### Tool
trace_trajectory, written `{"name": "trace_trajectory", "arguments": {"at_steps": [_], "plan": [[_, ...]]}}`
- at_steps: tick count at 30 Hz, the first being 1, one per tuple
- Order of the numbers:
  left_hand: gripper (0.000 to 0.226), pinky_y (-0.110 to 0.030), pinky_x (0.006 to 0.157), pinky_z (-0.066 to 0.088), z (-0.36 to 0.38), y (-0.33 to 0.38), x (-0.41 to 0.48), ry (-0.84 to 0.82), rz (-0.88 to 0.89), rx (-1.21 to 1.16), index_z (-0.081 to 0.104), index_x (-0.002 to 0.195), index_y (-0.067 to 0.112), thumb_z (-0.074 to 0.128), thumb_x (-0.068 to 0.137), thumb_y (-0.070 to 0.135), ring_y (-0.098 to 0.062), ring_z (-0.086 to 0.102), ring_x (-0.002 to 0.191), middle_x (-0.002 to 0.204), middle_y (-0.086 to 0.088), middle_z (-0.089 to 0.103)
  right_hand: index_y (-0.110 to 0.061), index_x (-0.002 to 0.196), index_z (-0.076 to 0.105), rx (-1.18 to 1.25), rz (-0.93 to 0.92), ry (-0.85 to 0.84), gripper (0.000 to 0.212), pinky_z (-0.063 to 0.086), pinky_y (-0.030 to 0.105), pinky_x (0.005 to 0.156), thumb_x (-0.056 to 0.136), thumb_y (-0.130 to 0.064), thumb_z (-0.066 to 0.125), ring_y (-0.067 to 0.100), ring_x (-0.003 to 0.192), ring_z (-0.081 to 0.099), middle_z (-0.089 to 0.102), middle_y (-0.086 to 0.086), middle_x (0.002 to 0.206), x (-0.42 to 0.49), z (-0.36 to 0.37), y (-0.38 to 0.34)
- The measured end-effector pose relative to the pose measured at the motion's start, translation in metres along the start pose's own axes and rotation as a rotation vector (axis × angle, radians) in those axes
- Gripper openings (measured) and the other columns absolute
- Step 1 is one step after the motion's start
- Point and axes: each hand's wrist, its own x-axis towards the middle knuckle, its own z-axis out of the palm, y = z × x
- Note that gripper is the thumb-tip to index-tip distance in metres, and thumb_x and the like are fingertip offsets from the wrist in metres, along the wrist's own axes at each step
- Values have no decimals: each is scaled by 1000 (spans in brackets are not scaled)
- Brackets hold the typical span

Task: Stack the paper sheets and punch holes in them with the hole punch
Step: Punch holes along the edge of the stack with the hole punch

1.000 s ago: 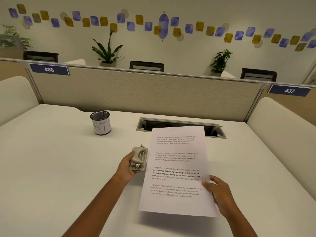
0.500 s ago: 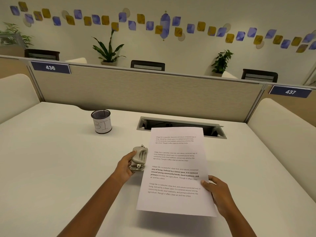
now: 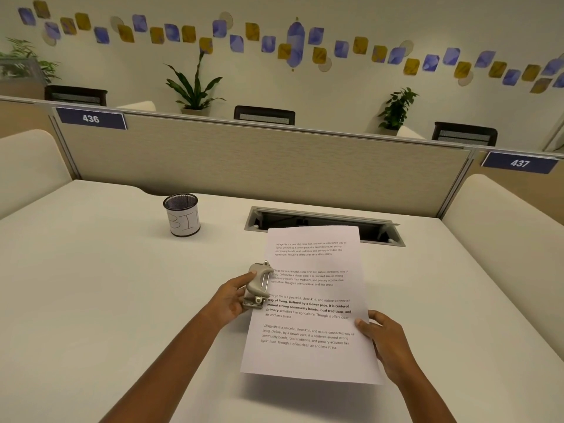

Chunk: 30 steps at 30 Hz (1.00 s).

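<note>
A white stack of printed paper sheets (image 3: 314, 319) is held a little above the white desk, its near edge lifted. My right hand (image 3: 383, 345) grips its right edge near the bottom corner. A small grey hole punch (image 3: 258, 285) sits at the middle of the stack's left edge, and that edge now reaches into the punch's mouth. My left hand (image 3: 232, 297) is closed around the punch from the left, thumb on its top lever. How many sheets are in the stack cannot be made out.
A black mesh cup (image 3: 182, 215) labelled "BIN" stands at the back left of the desk (image 3: 91, 285). An open cable slot (image 3: 323, 222) lies behind the paper. A beige partition (image 3: 259, 160) closes the far side, with cushioned side panels left and right.
The paper has slid slightly left, so its left edge now sits inside the punch's mouth. Both hands keep their holds.
</note>
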Motion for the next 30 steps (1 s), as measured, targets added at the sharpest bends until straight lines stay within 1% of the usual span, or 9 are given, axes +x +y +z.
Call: {"name": "trace_trajectory", "arguments": {"at_steps": [4, 10, 18, 20, 21, 23, 24, 28, 30], "plan": [[16, -21, 39, 53, 0, 1, 1, -11, -27, -11, 60, 86, 5, 61, 85, 20, -15, 64, 40, 49, -6, 69, -7, 110, 58, 6, 1, -4, 23, 51, 32, 63, 88, -4, 57, 32, 79, 65, 70, 19, 100, 0, -2, 3], [16, -21, 37, 51, -1, 4, 1, -21, -38, 15, 58, 81, 4, 60, 85, 19, -14, 61, 36, 47, -6, 68, -11, 95, 61, 21, 5, -7, 13, 52, 32, 61, 87, -2, 57, 28, 70, 66, 71, 13, 87, 1, -2, 6], [16, -22, 37, 51, 3, 5, 1, -26, -37, 41, 59, 84, 2, 58, 86, 18, -16, 62, 37, 47, -7, 67, -17, 84, 63, 33, 5, -4, 18, 52, 28, 54, 86, 0, 58, 21, 61, 67, 73, 5, 75, 1, -3, 7], [15, -24, 41, 54, 4, 5, 2, -16, -32, 67, 59, 84, 2, 58, 87, 16, -17, 64, 41, 53, -9, 68, -18, 84, 62, 30, 8, -6, 18, 52, 28, 55, 86, 0, 58, 22, 63, 66, 72, 6, 77, 1, -3, 7], [14, -27, 46, 56, 5, 5, 2, -6, -29, 84, 58, 87, 1, 58, 86, 15, -19, 65, 46, 61, -11, 68, -18, 84, 62, 30, 10, -6, 19, 51, 28, 55, 86, 0, 58, 23, 64, 66, 72, 8, 79, 1, -3, 7], [14, -36, 59, 53, 7, 4, 3, 14, -19, 111, 55, 93, -1, 57, 87, 12, -24, 62, 61, 77, -14, 62, -18, 84, 62, 32, 14, -4, 19, 51, 28, 54, 86, 0, 58, 24, 65, 65, 71, 9, 81, 1, -3, 7], [13, -38, 61, 52, 7, 3, 4, 25, -13, 119, 54, 94, 0, 56, 88, 11, -24, 59, 65, 79, -14, 60, -18, 84, 62, 31, 15, -3, 19, 51, 28, 54, 87, 0, 57, 24, 65, 65, 71, 9, 81, 1, -3, 7], [10, -34, 55, 51, 11, 2, 6, 84, 12, 121, 53, 84, 2, 53, 90, 11, -23, 56, 65, 76, -13, 58, -17, 85, 62, 27, 14, -6, 17, 51, 28, 53, 87, 0, 57, 24, 65, 65, 71, 9, 81, 0, -3, 7], [12, -26, 45, 53, 13, 2, 6, 103, 25, 127, 53, 80, 4, 53, 90, 11, -22, 58, 61, 75, -12, 58, -17, 85, 62, 26, 14, -5, 17, 51, 27, 52, 87, -1, 57, 23, 65, 65, 71, 10, 83, 0, -4, 7]]}}
